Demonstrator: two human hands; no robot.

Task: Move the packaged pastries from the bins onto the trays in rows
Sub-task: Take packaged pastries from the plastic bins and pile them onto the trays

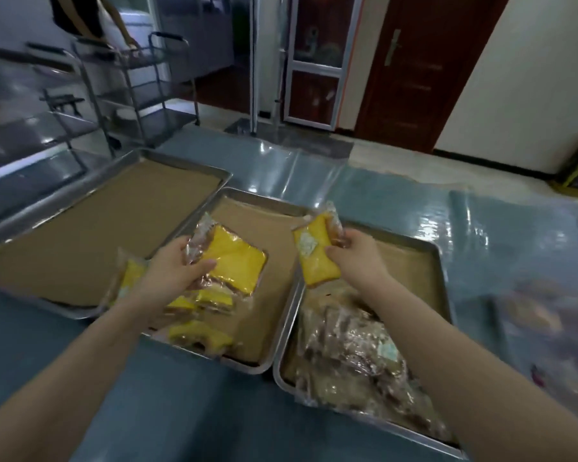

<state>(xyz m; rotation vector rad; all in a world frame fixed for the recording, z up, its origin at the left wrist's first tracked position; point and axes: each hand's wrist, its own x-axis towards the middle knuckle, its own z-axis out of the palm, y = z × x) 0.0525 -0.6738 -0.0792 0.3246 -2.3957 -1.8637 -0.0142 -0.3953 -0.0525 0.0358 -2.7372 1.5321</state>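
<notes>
My left hand [172,270] grips a clear-wrapped yellow pastry [236,261] above the middle metal tray [264,211], which is lined with brown paper. Several more wrapped yellow pastries [201,335] lie in a loose heap at that tray's near left corner. My right hand [357,253] holds a second wrapped yellow pastry [316,251] upright over the seam between the middle tray and the right tray [441,261]. The right tray carries a pile of clear-wrapped brownish pastries [354,355] at its near end.
A third paper-lined metal tray [90,215] lies to the left with nothing on it. All trays rest on a blue, plastic-covered table [314,168]. Steel trolleys [141,88] stand behind on the left, with a person beside them. A blurred bag of packages [544,328] sits far right.
</notes>
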